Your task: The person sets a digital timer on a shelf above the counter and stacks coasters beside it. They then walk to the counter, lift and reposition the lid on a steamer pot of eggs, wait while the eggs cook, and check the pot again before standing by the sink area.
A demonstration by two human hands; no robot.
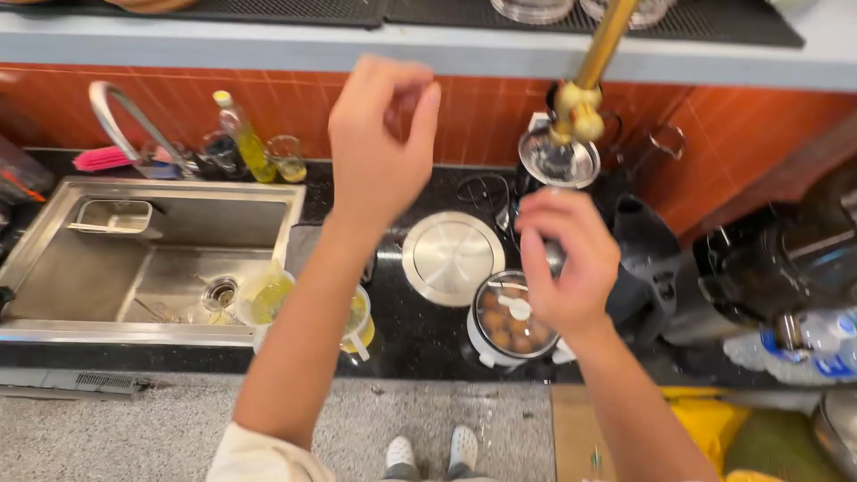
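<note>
The right hand point(567, 263) is hovering with fingers loosely curled, grasping nothing visible, directly over the small white egg cooker with its clear domed lid point(511, 326), which is sitting near the front edge of the black stone counter point(420, 335); the left hand point(379, 147) is pinching empty air, well apart toward the back wall

Wall tiles point(482, 112) orange-red, w/ a pale grey ledge point(268, 45) above. Counter point(420, 330) black, speckled. Sink point(80, 268) brushed steel grey; brush point(103, 159) behind it bright pink. Bottle point(245, 138) holds yellow liquid, yellow cap. Jugs point(268, 299) clear w/ yellow-green liquid. Round lid point(453, 257) silver. Small cooker point(509, 330) white, brown round items inside. Pole point(598, 54) brass-gold. Floor point(178, 428) grey speckled; shoes point(428, 451) white. Cloth point(705, 424) at lower right yellow.
</note>
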